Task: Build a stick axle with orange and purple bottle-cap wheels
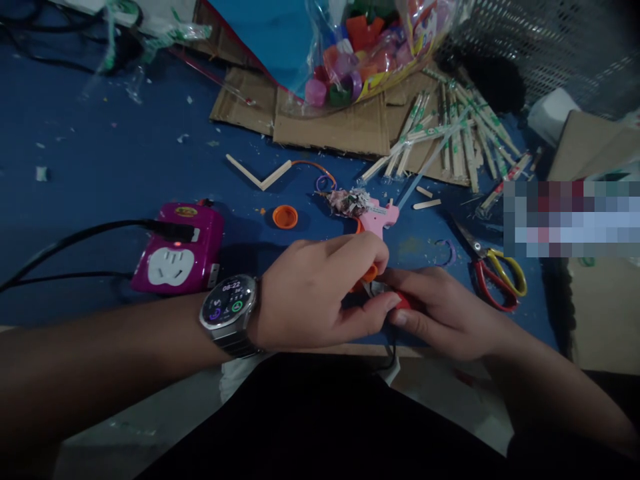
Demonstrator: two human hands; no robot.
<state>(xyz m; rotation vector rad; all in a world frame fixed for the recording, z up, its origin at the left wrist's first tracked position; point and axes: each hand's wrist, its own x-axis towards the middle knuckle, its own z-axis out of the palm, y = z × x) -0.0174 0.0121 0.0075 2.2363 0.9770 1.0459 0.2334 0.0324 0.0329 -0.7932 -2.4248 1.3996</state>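
My left hand (320, 287), with a wristwatch (231, 312) on its wrist, is closed over the handle of a pink glue gun (376, 217) near the table's front edge. My right hand (445, 313) meets it from the right, fingers pinched on a small red piece (404, 303) that is mostly hidden. The gun's nozzle points away towards a crumpled scrap (347, 200). An orange part (370, 272) shows between my left fingers.
A magenta power socket (177, 252) with black cables lies left. An orange cap (285, 217), glued sticks (260, 175), red-and-yellow scissors (493, 267), wrapped chopsticks (450, 133), cardboard (330, 123) and a bag of coloured caps (370, 47) lie on the blue table (100, 153).
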